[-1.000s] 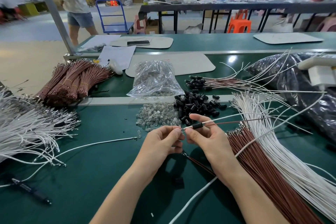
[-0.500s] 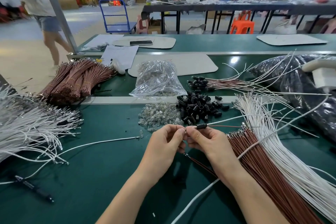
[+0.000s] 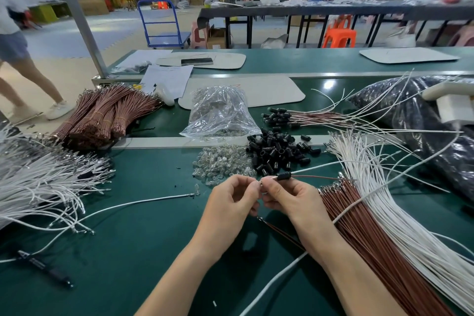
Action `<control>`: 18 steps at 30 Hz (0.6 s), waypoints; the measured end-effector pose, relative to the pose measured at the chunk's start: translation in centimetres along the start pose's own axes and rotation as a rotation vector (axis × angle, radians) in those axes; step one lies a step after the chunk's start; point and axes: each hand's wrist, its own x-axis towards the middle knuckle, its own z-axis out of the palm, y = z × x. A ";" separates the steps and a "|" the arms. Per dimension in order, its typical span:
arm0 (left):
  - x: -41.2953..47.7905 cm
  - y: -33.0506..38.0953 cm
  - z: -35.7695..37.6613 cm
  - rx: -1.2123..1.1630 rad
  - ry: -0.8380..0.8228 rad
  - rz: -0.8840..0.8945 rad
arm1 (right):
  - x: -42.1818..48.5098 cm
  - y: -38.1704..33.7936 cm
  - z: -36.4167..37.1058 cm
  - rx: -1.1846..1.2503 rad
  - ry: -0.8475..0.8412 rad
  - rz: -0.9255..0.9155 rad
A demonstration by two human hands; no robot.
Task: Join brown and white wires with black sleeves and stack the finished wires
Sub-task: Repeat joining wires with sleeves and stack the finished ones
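Both hands meet over the matte green desk (image 3: 133, 259): the right hand (image 3: 289, 200) pinches a thin brown wire (image 3: 315, 177) and a white wire (image 3: 313, 168) together just short of a stubby, ribbed black sleeve (image 3: 283, 176), while the curled left hand (image 3: 232, 202) nips the shiny metal tip (image 3: 260, 182). Just beyond sit a heap of loose black sleeves (image 3: 278, 152) and glinting clear bulbs (image 3: 220, 164), with finished wires (image 3: 307, 119) stacked farther back. A fan of brown wires (image 3: 372, 233) crowds the right forearm, and bare desk opens near-left.

The person's left hand (image 3: 232, 202) and right hand (image 3: 295, 200) were bare, and both forearms (image 3: 341, 259) ran uncovered to the lower edge of view.
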 end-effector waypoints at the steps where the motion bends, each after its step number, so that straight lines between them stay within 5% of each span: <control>1: 0.0 0.0 0.0 0.000 -0.004 0.005 | 0.0 0.0 0.0 0.008 -0.004 0.000; 13: 0.0 0.0 -0.5 0.150 -0.025 0.069 | 0.0 -0.2 0.0 -0.001 0.002 0.010; 16: 0.3 0.2 -2.2 0.357 0.157 0.129 | 0.1 -0.2 0.0 0.084 0.054 0.023; 18: 0.5 0.0 -3.8 0.700 0.381 0.139 | 0.2 -0.3 -0.1 0.133 0.066 0.042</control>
